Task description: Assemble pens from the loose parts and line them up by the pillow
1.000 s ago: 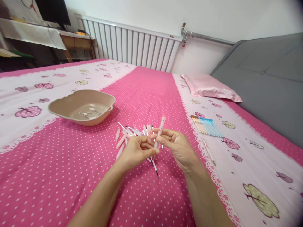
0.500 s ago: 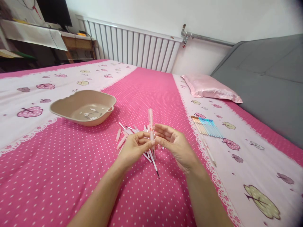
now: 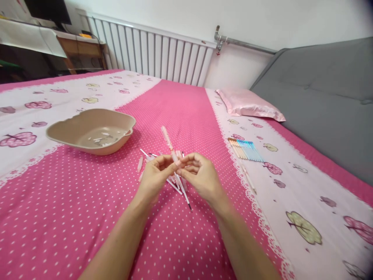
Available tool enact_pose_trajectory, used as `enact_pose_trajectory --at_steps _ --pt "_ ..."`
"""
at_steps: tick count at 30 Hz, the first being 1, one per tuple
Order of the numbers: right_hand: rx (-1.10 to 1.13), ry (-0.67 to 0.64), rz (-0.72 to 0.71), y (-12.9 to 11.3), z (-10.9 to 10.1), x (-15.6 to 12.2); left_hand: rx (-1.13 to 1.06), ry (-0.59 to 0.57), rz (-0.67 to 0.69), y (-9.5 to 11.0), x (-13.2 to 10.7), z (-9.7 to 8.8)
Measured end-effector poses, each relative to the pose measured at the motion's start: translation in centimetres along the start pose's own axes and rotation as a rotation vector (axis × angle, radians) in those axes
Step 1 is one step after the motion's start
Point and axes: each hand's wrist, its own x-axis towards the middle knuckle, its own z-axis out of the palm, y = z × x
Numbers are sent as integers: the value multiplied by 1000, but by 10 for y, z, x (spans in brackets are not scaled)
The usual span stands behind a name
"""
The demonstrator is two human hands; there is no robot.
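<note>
Between my two hands a pink, see-through pen (image 3: 166, 137) points up and away, leaning left. My left hand (image 3: 154, 177) is closed on it, with thumb and forefinger pinching its lower part. My right hand (image 3: 202, 177) closes on the same end from the other side, its fingertips meeting the left ones. The pen's lower end is hidden behind the fingers. Below them lies a loose pile of pink pen barrels (image 3: 140, 164) and thin white refills (image 3: 174, 186). One white refill with a dark tip (image 3: 188, 202) sticks out toward me.
A beige basin (image 3: 62, 134) with small white bits inside stands to the left on the pink dotted bedspread (image 3: 171, 103). On the right are a row of blue and orange pens (image 3: 246, 151) and a single pale pen (image 3: 249, 179). Beyond lies a pink pillow (image 3: 249, 105).
The pen has tipped from nearly upright to leaning left, and my right fingers have closed in on it. The view has shifted slightly to the right.
</note>
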Motion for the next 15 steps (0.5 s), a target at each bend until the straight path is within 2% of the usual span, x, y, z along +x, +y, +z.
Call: enact_pose_trajectory --at_steps 5,9,12,15 --pt "25 78 -39 4 6 1 64 22 46 -2 4 1" --pt "5 160 -83 3 0 2 103 53 80 -2 6 1" --pt "-41 251 -120 -2 -15 0 160 66 87 0 6 -1" --pt "-107 366 -115 -6 -42 -9 200 77 94 2 6 -2"
